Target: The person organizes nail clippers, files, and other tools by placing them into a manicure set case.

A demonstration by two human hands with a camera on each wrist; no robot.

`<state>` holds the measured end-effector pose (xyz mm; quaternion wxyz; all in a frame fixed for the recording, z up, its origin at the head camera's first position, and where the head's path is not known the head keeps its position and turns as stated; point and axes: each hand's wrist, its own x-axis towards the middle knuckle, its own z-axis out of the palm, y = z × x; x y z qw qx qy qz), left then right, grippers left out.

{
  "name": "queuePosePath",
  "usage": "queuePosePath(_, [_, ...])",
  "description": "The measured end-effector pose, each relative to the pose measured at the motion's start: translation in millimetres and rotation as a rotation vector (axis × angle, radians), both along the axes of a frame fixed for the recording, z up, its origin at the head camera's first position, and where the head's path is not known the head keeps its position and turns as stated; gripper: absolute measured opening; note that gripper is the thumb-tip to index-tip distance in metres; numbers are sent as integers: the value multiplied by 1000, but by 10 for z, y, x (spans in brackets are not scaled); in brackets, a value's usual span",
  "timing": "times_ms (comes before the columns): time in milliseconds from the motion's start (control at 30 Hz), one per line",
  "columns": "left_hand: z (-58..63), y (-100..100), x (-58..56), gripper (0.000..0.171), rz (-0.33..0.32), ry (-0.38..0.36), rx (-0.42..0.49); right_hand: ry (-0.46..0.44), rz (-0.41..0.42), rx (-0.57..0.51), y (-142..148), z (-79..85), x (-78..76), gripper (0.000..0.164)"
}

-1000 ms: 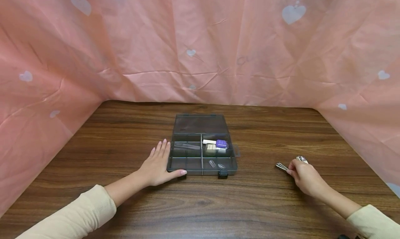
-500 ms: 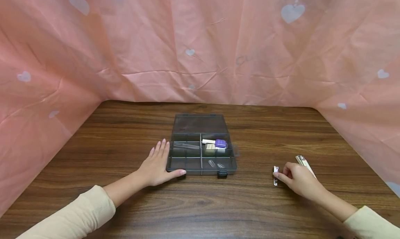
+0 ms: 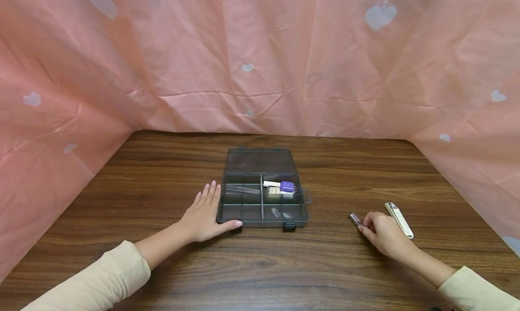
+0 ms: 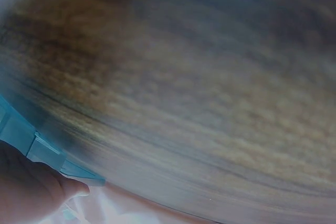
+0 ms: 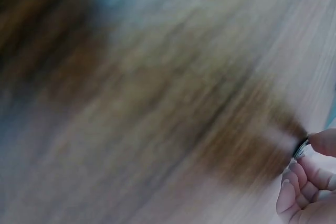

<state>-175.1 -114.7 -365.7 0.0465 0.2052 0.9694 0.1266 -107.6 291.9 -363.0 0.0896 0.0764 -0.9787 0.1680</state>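
Observation:
My right hand (image 3: 387, 234) pinches a small metal nail clipper (image 3: 355, 219) between thumb and fingers, close over the table. In the right wrist view, part of that nail clipper (image 5: 301, 149) shows at the fingertips. Behind this hand lies a larger white nail clipper (image 3: 400, 220). My left hand (image 3: 201, 216) rests with straight fingers along the left side of a smoky clear divided box (image 3: 240, 215), its thumb at the front edge. The left wrist view catches only a bit of that hand (image 4: 31, 187) beside the box wall (image 4: 47, 152).
In the box's right side lie a purple-and-white bottle (image 3: 287, 187), a cream-labelled bottle (image 3: 274, 191) and two small clear nail tips (image 3: 275, 212). A clear strip (image 3: 242, 189) lies in a left compartment. Pink cloth (image 3: 268, 76) borders the wooden table (image 3: 252, 270).
The right hand has moved left, away from the white nail clipper, which now lies uncovered. The small clipper has turned and shifted left with it. The left hand has stayed in place.

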Motion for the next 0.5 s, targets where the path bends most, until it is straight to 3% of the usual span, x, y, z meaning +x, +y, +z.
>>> queuePosePath(500, [0,-2,-8,111,-3,-16,-3,47,82,-44,-38,112,-117,13])
